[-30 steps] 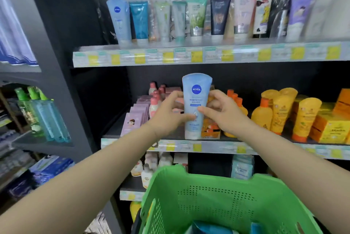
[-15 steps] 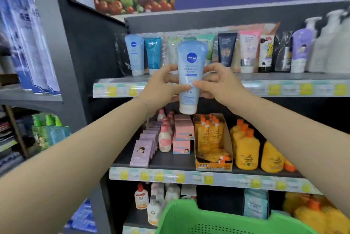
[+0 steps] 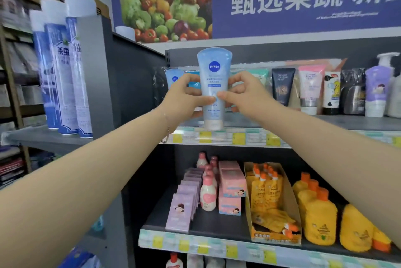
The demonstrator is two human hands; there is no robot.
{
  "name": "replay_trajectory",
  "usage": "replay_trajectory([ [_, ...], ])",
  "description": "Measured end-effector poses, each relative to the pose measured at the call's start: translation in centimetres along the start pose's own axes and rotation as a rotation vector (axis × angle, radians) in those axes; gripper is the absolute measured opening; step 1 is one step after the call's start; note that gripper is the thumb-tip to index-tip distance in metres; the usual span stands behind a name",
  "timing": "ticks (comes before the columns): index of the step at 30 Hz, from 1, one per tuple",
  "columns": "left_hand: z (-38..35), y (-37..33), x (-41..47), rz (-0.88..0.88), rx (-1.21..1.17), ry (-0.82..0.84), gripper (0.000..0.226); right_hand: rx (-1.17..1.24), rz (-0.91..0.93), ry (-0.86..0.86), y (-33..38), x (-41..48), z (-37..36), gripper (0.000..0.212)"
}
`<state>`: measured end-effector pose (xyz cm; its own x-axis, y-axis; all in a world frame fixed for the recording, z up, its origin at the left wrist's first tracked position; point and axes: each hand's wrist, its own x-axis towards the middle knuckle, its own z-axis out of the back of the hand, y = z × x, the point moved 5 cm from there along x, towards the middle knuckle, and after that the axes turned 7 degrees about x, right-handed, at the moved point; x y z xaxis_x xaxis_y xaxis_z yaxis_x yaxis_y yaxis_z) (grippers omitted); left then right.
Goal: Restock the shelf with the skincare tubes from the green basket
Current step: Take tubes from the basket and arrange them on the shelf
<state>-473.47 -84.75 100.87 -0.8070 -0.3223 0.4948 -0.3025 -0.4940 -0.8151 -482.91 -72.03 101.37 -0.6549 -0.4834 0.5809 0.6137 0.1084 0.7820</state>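
A light blue Nivea tube (image 3: 213,76) stands cap-down in the air in front of the top shelf (image 3: 351,122). My left hand (image 3: 184,98) grips it from the left, fingers curled behind and thumb across the front. My right hand (image 3: 245,91) pinches it from the right, thumb on the front. The tube's white cap hangs level with the shelf's front edge. Behind it stands a row of skincare tubes, among them a smaller blue Nivea tube (image 3: 173,77) at the far left. The green basket is out of view.
A black tube (image 3: 282,86), a pink tube (image 3: 309,88) and a purple pump bottle (image 3: 378,91) stand further right on the top shelf. Pink boxes (image 3: 231,187) and yellow bottles (image 3: 319,220) fill the shelf below. Tall blue spray cans (image 3: 63,76) stand on the left rack.
Both hands have lifted the Nivea tube from the lower shelf's height up to the top shelf. The view has tilted upward, and the green basket has dropped out of sight.
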Motion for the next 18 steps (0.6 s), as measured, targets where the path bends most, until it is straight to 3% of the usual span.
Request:
replay_trajectory([
  [10,6.2,1.4,5.7,-0.021,0.131,-0.069,0.043,-0.156,0.072,-0.070,1.0,6.6,-5.1,0.024],
  [15,8.4,4.3,8.7,0.015,0.084,-0.152,0.041,-0.180,0.014,-0.067,0.1,10.3,-8.1,0.019],
  [18,9.0,6.2,10.1,0.025,0.087,-0.228,0.043,-0.136,-0.027,-0.046,-1.0,11.5,-9.3,0.029],
])
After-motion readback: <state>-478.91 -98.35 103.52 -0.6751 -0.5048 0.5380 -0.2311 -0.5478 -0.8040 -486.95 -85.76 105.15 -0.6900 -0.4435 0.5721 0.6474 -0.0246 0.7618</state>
